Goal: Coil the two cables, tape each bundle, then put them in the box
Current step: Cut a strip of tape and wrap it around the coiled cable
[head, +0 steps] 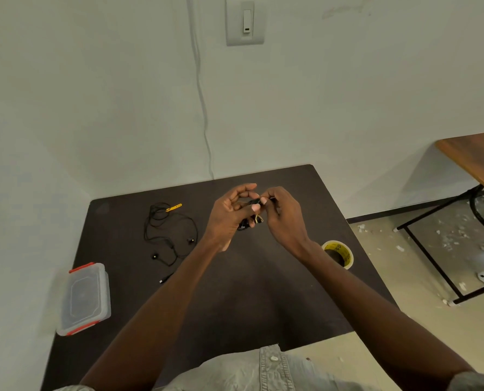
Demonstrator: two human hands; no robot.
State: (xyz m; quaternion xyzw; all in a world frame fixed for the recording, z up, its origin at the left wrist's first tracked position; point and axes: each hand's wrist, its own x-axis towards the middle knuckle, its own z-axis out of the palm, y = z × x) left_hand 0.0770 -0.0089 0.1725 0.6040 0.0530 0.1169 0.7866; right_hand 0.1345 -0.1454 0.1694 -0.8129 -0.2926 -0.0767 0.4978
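Above the desk's (263,292) far edge, left hand (229,213) and right hand (281,214) both pinch closed on a coiled black cable bundle (253,211).

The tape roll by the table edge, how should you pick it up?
The tape roll lies flat with its hole facing up, just beyond the right hand's wrist. Probably best to come from above: thumb in the hole, fingers outside, pinching the wall. That ring gives the firmest grip.

black print on tape roll (339,253) (unreadable)
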